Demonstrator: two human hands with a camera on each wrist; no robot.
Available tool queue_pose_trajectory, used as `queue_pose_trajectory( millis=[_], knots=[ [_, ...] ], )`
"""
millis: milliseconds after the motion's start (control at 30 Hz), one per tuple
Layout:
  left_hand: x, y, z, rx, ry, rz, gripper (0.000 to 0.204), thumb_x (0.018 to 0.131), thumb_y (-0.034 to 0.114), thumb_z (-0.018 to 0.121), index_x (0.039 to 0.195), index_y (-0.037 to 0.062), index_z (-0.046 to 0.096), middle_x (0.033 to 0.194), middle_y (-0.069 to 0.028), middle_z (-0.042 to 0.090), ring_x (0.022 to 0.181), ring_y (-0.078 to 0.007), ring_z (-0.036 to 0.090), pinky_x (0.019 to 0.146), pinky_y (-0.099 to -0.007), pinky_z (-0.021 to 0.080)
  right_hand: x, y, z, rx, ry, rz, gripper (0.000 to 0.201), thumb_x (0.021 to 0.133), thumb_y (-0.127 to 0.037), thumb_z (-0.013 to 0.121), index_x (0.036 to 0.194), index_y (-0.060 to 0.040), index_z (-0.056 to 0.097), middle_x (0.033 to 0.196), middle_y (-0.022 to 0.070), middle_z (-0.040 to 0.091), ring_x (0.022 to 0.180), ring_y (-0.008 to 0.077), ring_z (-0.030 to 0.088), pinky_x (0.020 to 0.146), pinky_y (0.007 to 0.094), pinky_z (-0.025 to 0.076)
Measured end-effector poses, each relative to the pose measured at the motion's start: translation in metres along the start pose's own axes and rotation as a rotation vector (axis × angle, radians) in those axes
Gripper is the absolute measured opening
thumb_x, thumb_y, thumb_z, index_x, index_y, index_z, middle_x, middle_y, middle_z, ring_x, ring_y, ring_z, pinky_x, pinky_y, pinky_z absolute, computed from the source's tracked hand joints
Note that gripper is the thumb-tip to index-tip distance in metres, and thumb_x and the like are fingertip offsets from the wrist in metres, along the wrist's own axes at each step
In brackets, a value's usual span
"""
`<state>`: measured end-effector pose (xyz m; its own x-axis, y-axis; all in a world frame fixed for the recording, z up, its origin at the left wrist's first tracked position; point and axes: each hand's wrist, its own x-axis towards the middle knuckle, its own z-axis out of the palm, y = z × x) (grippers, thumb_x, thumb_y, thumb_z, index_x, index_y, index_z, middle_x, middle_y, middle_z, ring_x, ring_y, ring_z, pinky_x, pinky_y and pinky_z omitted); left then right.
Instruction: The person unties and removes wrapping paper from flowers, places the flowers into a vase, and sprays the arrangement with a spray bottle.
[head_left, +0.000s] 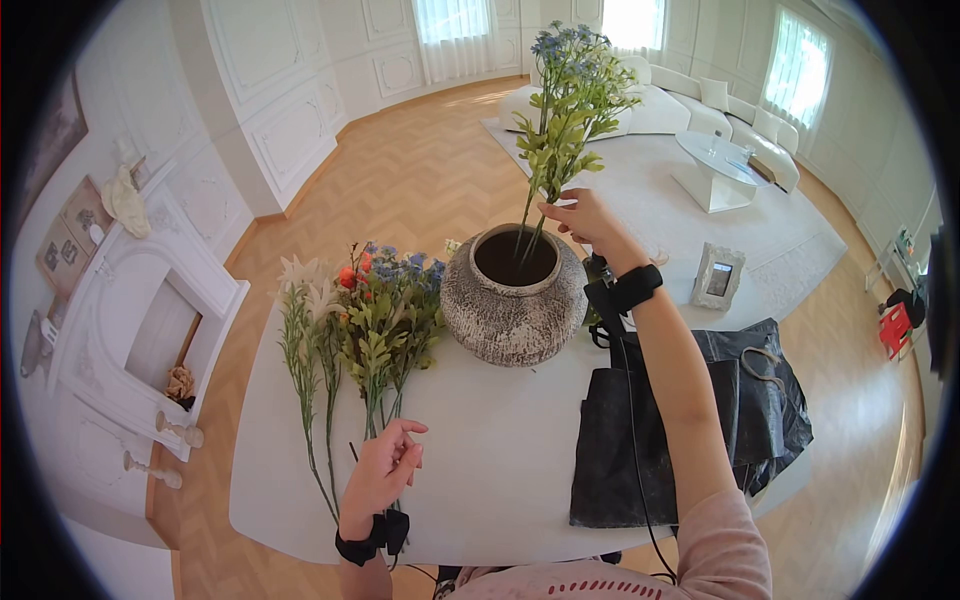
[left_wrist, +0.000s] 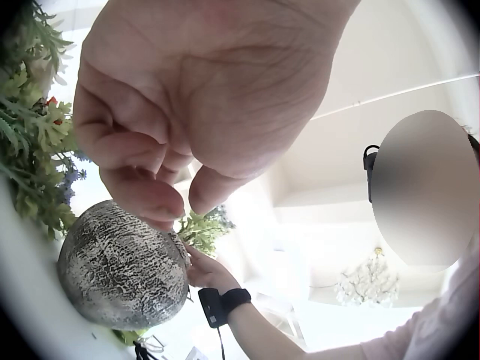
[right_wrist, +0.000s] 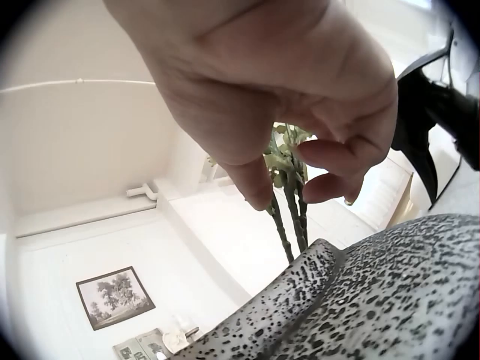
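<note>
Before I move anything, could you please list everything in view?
vase: one, speckled grey, on the table
upright flower stems: several, green with blue, in the vase
lying flowers: several, mixed colours, table's left
table: one, white, foreground
black sheeting: count unclear, table's right
photo frame: one, pale, right of the vase
sofa: one, white, background
low table: one, pale, by the sofa
fireplace: one, white, left
candlesticks: two, pale, by the fireplace
windows: three, bright, far wall
chandelier: one, pale, ceiling
wrist straps: two, black, on both wrists
left hand: one, empty, over the table
right hand: one, grip on the upright flower stems
</note>
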<state>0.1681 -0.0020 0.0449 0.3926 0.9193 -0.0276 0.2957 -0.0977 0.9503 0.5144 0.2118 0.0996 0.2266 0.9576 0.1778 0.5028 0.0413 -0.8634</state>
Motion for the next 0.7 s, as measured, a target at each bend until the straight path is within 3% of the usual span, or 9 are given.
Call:
queue_pose_trajectory(
  millis=[67,133,233,367,467,533,567,633,700],
  knots=[
    [-0.002,0.000,-0.001,0.004,-0.006,0.000,0.018,0.086,0.005,0.047,0.102,-0.0022,0.047,0.063,-0.0023,0.046,0.047,-0.0061,0.043,0.043,-0.0199,0.036,0.006,-0.001,0.003,0.090,-0.074,0.065,0.061,0.068,-0.033,0.072,0.106,0.0098,0.051,0.068,0.0101,0.058,0.043,0.0107,0.046,0.037,0.0248,0.034],
    [-0.004,-0.001,-0.001,0.006,-0.007,-0.013,0.018,0.086,0.004,0.047,0.103,-0.0022,0.047,0.063,-0.0021,0.046,0.047,-0.0059,0.043,0.043,-0.0198,0.037,0.011,-0.002,0.006,0.083,-0.160,0.066,0.049,0.065,-0.032,0.075,0.092,0.0060,0.060,0.061,0.0074,0.056,0.039,0.0079,0.039,0.033,0.0240,0.026],
    [-0.005,0.001,-0.001,0.009,-0.009,-0.016,0.018,0.086,0.004,0.046,0.103,-0.0023,0.047,0.063,-0.0017,0.046,0.047,-0.0057,0.043,0.044,-0.0198,0.037,0.015,-0.001,0.011,0.093,-0.263,0.092,0.033,0.071,-0.026,0.072,0.080,0.0040,0.063,0.059,0.0035,0.054,0.045,0.0071,0.044,0.037,0.0207,0.029],
    [-0.005,0.000,0.000,0.001,-0.002,-0.021,0.018,0.086,0.003,0.046,0.103,-0.0022,0.048,0.063,-0.0015,0.046,0.048,-0.0056,0.042,0.044,-0.0198,0.037,0.016,-0.001,0.020,-0.050,-0.175,0.026,0.028,0.072,-0.024,0.071,0.077,0.0023,0.065,0.057,0.0017,0.054,0.043,0.0063,0.043,0.037,0.0210,0.028],
    [-0.005,-0.002,0.000,0.008,-0.009,-0.018,0.017,0.086,0.003,0.046,0.102,-0.0021,0.048,0.063,-0.0015,0.046,0.048,-0.0056,0.043,0.044,-0.0200,0.037,0.017,0.003,0.021,0.065,-0.252,0.021,0.026,0.075,-0.020,0.068,0.086,0.0029,0.063,0.065,0.0037,0.059,0.046,0.0058,0.045,0.039,0.0203,0.031],
    [-0.005,-0.001,0.000,0.007,-0.021,-0.024,0.017,0.086,0.004,0.047,0.102,-0.0021,0.049,0.063,-0.0016,0.046,0.048,-0.0057,0.043,0.044,-0.0202,0.037,0.018,0.005,0.024,0.368,-0.358,0.052,0.026,0.078,-0.013,0.064,0.099,0.0013,0.059,0.082,0.0045,0.063,0.052,0.0057,0.049,0.044,0.0182,0.036],
    [-0.005,-0.001,0.000,0.009,-0.020,-0.022,0.017,0.086,0.004,0.047,0.102,-0.0021,0.049,0.063,-0.0016,0.046,0.048,-0.0057,0.043,0.044,-0.0202,0.037,0.018,0.005,0.022,0.369,-0.357,0.049,0.026,0.078,-0.013,0.064,0.099,0.0013,0.059,0.082,0.0045,0.063,0.052,0.0057,0.049,0.044,0.0182,0.036],
    [-0.005,-0.002,-0.001,0.009,-0.020,-0.032,0.017,0.085,0.004,0.047,0.101,-0.0021,0.049,0.063,-0.0018,0.046,0.048,-0.0059,0.043,0.044,-0.0204,0.037,0.019,0.005,0.015,0.587,-0.519,0.089,0.032,0.080,-0.007,0.060,0.111,-0.0020,0.053,0.100,0.0028,0.061,0.063,0.0044,0.052,0.050,0.0160,0.039],
    [-0.005,-0.004,-0.001,0.013,-0.016,-0.034,0.017,0.085,0.004,0.047,0.101,-0.0021,0.049,0.063,-0.0018,0.046,0.048,-0.0060,0.043,0.044,-0.0204,0.037,0.019,0.007,0.011,0.657,-0.573,0.053,0.033,0.080,-0.005,0.059,0.112,-0.0043,0.053,0.100,-0.0001,0.059,0.066,0.0035,0.051,0.052,0.0159,0.039]
  ],
)
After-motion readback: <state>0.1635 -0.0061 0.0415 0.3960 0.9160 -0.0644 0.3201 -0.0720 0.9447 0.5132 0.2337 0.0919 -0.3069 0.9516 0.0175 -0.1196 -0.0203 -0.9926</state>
